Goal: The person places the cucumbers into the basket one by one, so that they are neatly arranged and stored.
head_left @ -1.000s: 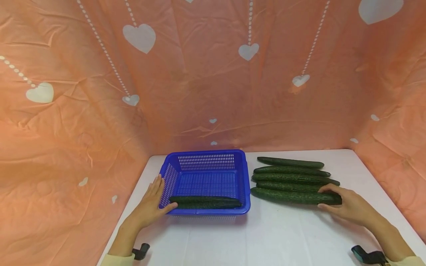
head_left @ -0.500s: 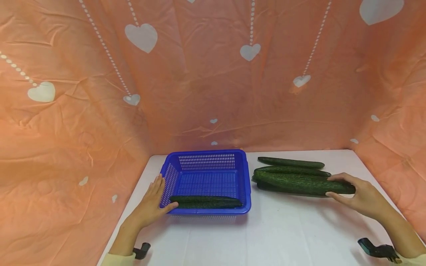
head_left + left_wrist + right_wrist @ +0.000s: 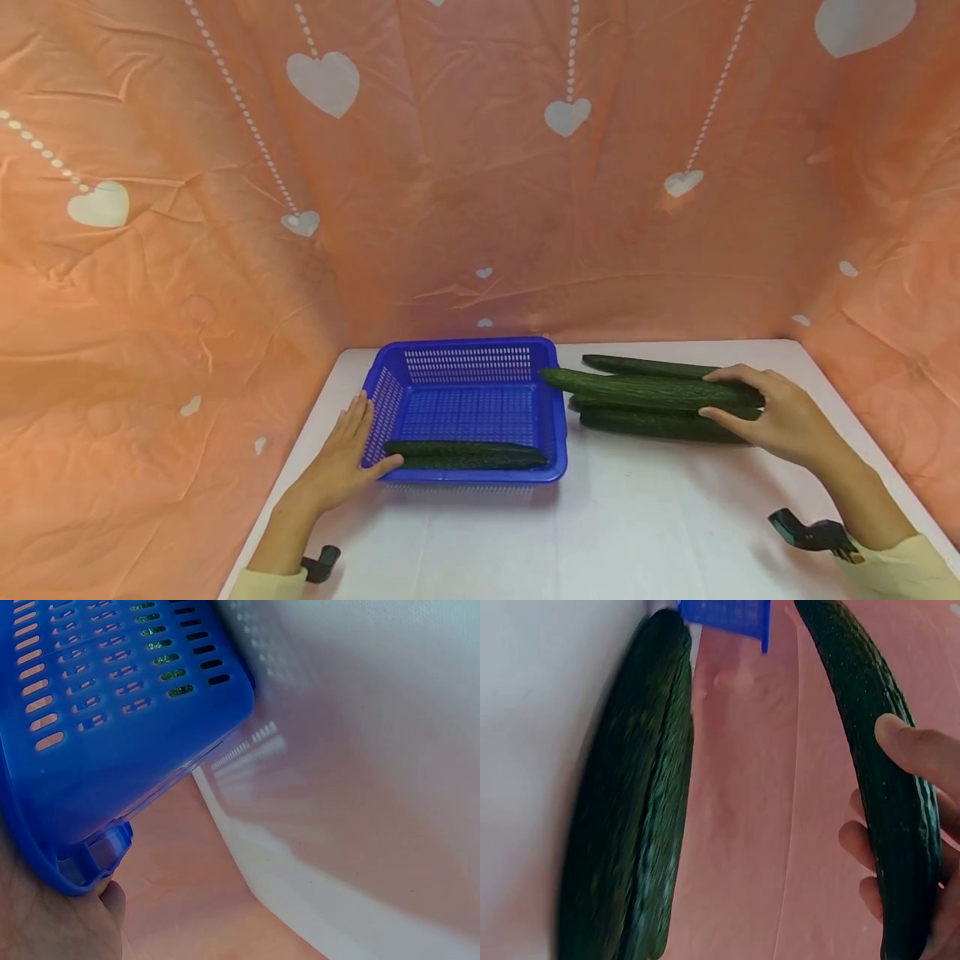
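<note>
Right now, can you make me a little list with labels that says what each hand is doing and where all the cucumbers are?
Left hand: rests against the near left corner of the blue basket
Right hand: grips a cucumber near one end, its far tip at the basket's right rim
In the basket: one cucumber along the near wall
On the table: more cucumbers right of the basket
Behind: orange cloth with white hearts
</note>
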The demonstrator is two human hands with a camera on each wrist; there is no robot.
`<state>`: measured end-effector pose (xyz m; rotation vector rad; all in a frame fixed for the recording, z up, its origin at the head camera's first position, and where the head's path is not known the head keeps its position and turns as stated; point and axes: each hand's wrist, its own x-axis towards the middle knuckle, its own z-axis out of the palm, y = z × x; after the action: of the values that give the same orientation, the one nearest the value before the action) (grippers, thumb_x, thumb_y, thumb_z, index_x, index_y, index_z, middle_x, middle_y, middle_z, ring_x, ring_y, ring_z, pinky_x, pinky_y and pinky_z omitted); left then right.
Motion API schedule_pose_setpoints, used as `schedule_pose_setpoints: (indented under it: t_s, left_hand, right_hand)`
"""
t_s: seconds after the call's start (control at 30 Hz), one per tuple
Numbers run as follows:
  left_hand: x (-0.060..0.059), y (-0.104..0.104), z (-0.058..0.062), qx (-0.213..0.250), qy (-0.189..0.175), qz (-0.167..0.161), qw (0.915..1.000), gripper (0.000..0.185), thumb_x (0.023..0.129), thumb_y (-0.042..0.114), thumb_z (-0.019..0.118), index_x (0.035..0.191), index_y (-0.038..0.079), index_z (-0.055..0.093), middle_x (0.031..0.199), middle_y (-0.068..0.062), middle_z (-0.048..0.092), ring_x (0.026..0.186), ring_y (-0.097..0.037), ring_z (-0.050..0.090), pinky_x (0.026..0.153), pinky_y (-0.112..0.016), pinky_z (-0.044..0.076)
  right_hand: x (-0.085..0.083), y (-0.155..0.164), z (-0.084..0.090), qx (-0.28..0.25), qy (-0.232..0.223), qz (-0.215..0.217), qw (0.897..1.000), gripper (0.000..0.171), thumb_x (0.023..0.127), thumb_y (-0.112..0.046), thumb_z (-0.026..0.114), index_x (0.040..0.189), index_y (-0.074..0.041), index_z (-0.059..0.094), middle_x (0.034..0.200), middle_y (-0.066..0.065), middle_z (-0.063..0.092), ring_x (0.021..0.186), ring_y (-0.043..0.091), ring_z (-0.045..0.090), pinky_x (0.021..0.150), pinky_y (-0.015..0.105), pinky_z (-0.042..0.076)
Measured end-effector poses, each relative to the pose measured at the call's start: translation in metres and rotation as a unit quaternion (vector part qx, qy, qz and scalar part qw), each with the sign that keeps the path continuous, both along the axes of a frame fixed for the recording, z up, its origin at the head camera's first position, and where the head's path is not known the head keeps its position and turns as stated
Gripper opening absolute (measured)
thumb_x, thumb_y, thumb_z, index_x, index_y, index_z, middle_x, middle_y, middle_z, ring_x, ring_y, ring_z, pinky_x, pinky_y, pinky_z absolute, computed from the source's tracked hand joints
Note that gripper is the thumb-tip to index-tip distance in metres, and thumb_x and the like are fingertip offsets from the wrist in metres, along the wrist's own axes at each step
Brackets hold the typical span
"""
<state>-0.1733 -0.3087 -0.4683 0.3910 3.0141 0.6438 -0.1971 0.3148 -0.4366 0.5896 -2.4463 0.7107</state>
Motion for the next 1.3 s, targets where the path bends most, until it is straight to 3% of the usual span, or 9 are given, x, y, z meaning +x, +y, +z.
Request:
schedule_pose_setpoints:
  t_s: [0.13, 0.37, 0.8, 0.97, 1.3]
  left_hand:
    - [0.000, 0.000, 0.001, -0.002, -0.003, 0.002, 1.0000, 0.114, 0.099, 0.062, 0.067, 0.167, -0.010, 0.011, 0.178, -0.026, -0.003, 0.165, -0.045, -0.003, 0.131, -0.066, 0.008]
    - [0.002, 0.000, 0.003, -0.004, -0.005, 0.003, 1.0000, 0.113, 0.099, 0.063, 0.067, 0.167, -0.010, 0.012, 0.178, -0.026, -0.002, 0.164, -0.047, -0.003, 0.130, -0.067, 0.008]
    - [0.000, 0.000, 0.001, -0.001, 0.007, -0.006, 1.0000, 0.113, 0.099, 0.059, 0.069, 0.166, -0.012, 0.012, 0.178, -0.027, -0.001, 0.165, -0.045, -0.002, 0.134, -0.058, 0.003]
    - [-0.001, -0.001, 0.001, -0.003, 0.009, -0.004, 0.9999, 0.113, 0.099, 0.060, 0.069, 0.166, -0.012, 0.012, 0.178, -0.027, -0.001, 0.165, -0.045, -0.002, 0.133, -0.060, 0.005]
    - [-0.002, -0.002, 0.000, -0.010, 0.007, -0.002, 0.9999, 0.114, 0.099, 0.062, 0.068, 0.167, -0.011, 0.013, 0.178, -0.026, -0.001, 0.164, -0.046, -0.001, 0.131, -0.065, 0.008]
  right_hand:
    - [-0.007, -0.021, 0.004, 0.013, 0.008, 0.008, 1.000, 0.055, 0.069, -0.021, 0.101, 0.118, -0.026, 0.077, 0.109, 0.001, 0.078, 0.090, 0.026, 0.068, 0.079, 0.036, 0.051]
    - [-0.022, -0.060, 0.011, 0.018, -0.002, 0.049, 0.999, 0.050, 0.074, -0.021, 0.099, 0.119, -0.022, 0.077, 0.112, 0.003, 0.079, 0.096, 0.031, 0.071, 0.081, 0.056, 0.058]
    - [-0.047, -0.136, 0.016, 0.029, -0.036, 0.098, 0.994, 0.042, 0.083, -0.027, 0.095, 0.118, -0.015, 0.076, 0.115, 0.005, 0.079, 0.106, 0.034, 0.072, 0.093, 0.057, 0.059]
    - [-0.051, -0.169, 0.014, 0.045, -0.042, 0.116, 0.991, 0.041, 0.085, -0.032, 0.093, 0.119, -0.015, 0.076, 0.114, 0.003, 0.080, 0.104, 0.032, 0.073, 0.094, 0.054, 0.059]
    - [-0.054, -0.228, 0.002, 0.074, -0.098, 0.118, 0.985, 0.039, 0.088, -0.035, 0.090, 0.119, -0.015, 0.076, 0.112, 0.002, 0.080, 0.098, 0.028, 0.073, 0.093, 0.052, 0.059]
